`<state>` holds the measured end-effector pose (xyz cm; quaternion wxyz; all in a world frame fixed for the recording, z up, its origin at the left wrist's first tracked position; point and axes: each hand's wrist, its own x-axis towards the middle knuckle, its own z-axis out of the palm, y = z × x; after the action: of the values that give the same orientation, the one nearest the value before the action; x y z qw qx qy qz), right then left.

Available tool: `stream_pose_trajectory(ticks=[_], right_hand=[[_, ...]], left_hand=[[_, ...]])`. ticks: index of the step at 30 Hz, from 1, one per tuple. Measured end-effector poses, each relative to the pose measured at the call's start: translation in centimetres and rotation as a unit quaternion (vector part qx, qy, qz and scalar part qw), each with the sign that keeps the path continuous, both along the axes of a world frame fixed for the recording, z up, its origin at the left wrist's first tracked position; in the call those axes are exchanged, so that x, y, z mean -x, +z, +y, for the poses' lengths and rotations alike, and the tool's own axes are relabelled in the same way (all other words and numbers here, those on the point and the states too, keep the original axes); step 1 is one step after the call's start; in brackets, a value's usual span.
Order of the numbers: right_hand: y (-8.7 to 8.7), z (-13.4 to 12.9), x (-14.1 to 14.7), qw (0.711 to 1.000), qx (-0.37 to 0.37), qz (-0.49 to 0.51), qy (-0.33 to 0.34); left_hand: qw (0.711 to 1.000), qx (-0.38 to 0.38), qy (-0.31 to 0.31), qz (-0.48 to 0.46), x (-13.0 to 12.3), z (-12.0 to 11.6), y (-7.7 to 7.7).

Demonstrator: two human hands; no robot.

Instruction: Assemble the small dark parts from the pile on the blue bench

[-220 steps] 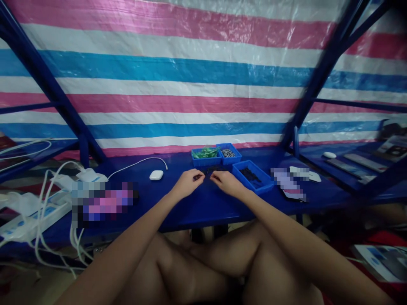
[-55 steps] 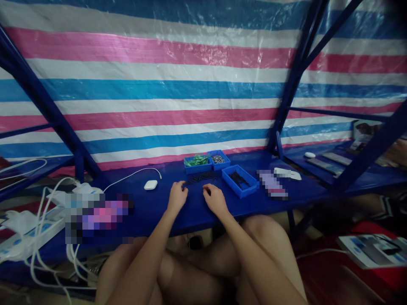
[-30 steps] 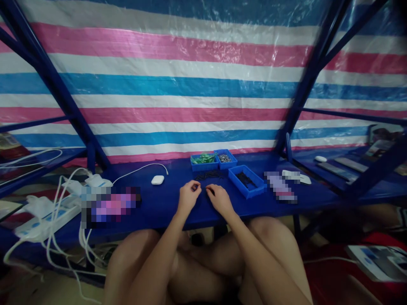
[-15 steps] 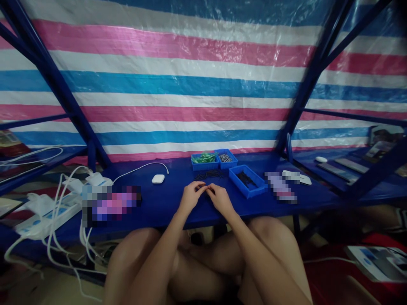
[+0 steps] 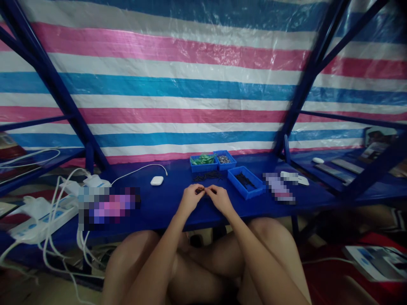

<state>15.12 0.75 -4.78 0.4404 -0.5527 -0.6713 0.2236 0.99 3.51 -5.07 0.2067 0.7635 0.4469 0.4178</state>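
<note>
My left hand [image 5: 191, 199] and my right hand [image 5: 220, 198] meet over the front part of the blue table, fingertips pinched together. Whatever they hold is too small and dark to make out. Just beyond the fingers lies a loose pile of thin dark pieces [image 5: 207, 176]. To the right of my right hand, a blue tray [image 5: 251, 194] holds more thin dark pieces [image 5: 244, 180]. Behind the pile, one blue bin [image 5: 204, 168] contains green plastic-looking pieces [image 5: 203, 159], and another bin [image 5: 231, 164] holds small silvery parts [image 5: 224, 159].
White power strips [image 5: 47, 222] with tangled cables and a blurred-out object [image 5: 111, 205] sit at the left. A small white case [image 5: 157, 181] lies near a cable. Right of the tray are another blurred item [image 5: 280, 188] and a white device [image 5: 303, 181]. Blue frame posts [image 5: 299, 101] rise behind.
My fingertips have drawn slightly closer together, still pinched. The whole view has shifted a little; the bins, tray and loose pieces look the same.
</note>
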Motion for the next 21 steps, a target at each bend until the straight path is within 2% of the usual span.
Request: stream_pose_trajectory(ticks=[6, 12, 14, 17, 18, 21], right_hand=[[-0.2, 0.3, -0.1, 1.0, 0.01, -0.003, -0.014], [-0.2, 0.4, -0.1, 1.0, 0.024, -0.015, -0.007], [-0.1, 0.2, -0.3, 0.999, 0.008, -0.018, -0.026], [0.1, -0.3, -0.6, 0.995, -0.023, -0.044, -0.081], [0.2, -0.6, -0.7, 0.994, -0.024, -0.072, -0.082], [0.6, -1.5, -0.7, 0.983, -0.026, -0.184, -0.007]], left_hand=[[1.0, 0.001, -0.014, -0.02, 0.1, 0.1, 0.0], [0.997, 0.054, -0.037, -0.043, 0.1, 0.1, -0.1], [0.998, 0.04, -0.013, -0.048, 0.2, 0.2, -0.1], [0.994, 0.008, 0.07, -0.086, 0.7, 0.3, -0.1], [0.991, 0.007, 0.097, -0.097, 0.9, 0.4, -0.1], [0.985, 0.018, 0.139, -0.103, 1.3, 0.4, -0.2]])
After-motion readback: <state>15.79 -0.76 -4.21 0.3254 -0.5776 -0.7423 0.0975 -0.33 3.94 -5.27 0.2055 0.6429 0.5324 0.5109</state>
